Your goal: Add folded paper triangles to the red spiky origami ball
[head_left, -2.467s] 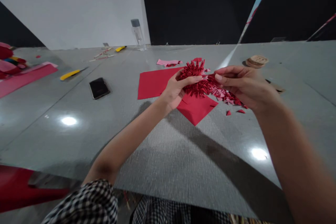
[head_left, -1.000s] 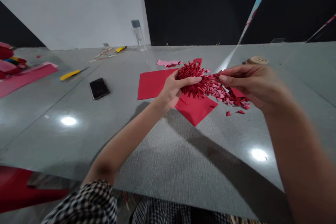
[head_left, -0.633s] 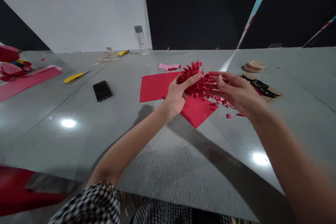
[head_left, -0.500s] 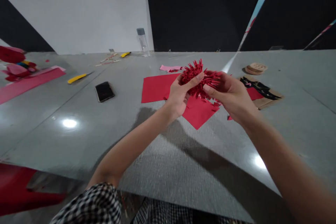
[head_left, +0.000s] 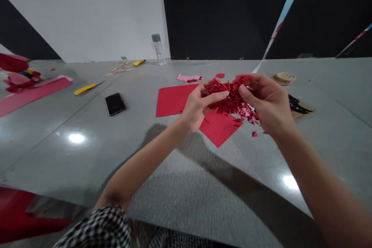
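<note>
From the head camera, a spiky cluster of folded red paper pieces (head_left: 229, 100) sits between the person's two hands, over the join of two red paper sheets. Its longer axis runs roughly from 9 to 3 o'clock, slanting down toward a trail of red and pink paper scraps (head_left: 247, 113) at its 4 o'clock side.

The left hand (head_left: 196, 106) lies at the cluster's 8 o'clock. Its fingers (head_left: 216, 95) are closed lightly across the near face, pressing the pieces toward the right hand. The right hand (head_left: 269, 102) lies at 3 o'clock, curled and gripping the upper right of the cluster between its thumb (head_left: 243, 93) and bent fingers. Both hands touch the cluster, and the right fingertips reach the farther side of it.

Beneath the hands, one red paper sheet (head_left: 174, 100) lies at 9 o'clock and another (head_left: 219, 130) at 6 o'clock. A pink paper scrap (head_left: 188, 78) lies at 11 o'clock. At 2 o'clock is a stack of round wooden discs (head_left: 284, 78), and at 3 o'clock a cardboard piece (head_left: 302, 110) shows beyond the right hand. Farther toward 9 o'clock on the grey table (head_left: 87, 162) are a black smartphone (head_left: 115, 104) and a yellow utility knife (head_left: 85, 89).
</note>
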`<state>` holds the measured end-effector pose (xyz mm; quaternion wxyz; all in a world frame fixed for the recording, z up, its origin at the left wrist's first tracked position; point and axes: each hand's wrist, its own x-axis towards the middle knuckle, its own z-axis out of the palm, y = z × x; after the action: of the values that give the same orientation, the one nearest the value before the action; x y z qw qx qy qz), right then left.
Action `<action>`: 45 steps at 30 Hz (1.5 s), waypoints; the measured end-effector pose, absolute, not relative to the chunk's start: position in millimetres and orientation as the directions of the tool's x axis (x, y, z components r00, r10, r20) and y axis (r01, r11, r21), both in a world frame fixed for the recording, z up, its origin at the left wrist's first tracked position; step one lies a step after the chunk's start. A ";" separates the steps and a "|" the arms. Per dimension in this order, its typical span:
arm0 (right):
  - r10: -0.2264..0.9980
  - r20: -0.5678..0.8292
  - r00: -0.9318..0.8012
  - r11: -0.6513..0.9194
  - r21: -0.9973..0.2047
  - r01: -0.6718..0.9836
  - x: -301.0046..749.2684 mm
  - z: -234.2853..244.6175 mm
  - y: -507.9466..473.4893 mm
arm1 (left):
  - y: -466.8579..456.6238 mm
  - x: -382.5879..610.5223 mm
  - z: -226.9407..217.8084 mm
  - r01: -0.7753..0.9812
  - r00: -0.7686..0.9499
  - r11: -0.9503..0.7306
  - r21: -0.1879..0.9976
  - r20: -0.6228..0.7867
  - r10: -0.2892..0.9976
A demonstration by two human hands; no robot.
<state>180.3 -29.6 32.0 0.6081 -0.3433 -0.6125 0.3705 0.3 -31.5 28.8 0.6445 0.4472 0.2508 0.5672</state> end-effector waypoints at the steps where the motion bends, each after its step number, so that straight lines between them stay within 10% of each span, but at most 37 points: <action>1: 0.869 0.494 -0.015 0.494 -0.869 -0.031 180.3 31.1 -29.3 | -31.8 0.6 28.9 -0.494 0.229 -0.056 0.868 0.192 0.954; 45: 0.894 0.448 -0.019 0.445 -0.891 -0.089 165.5 25.9 -34.2 | -25.1 -16.7 30.0 -0.238 0.274 -0.253 0.938 0.315 0.909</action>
<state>165.5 -34.2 25.9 0.6117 -0.3411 -0.5900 0.4018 -16.7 -25.1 30.0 0.5403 0.5873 0.2855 0.5307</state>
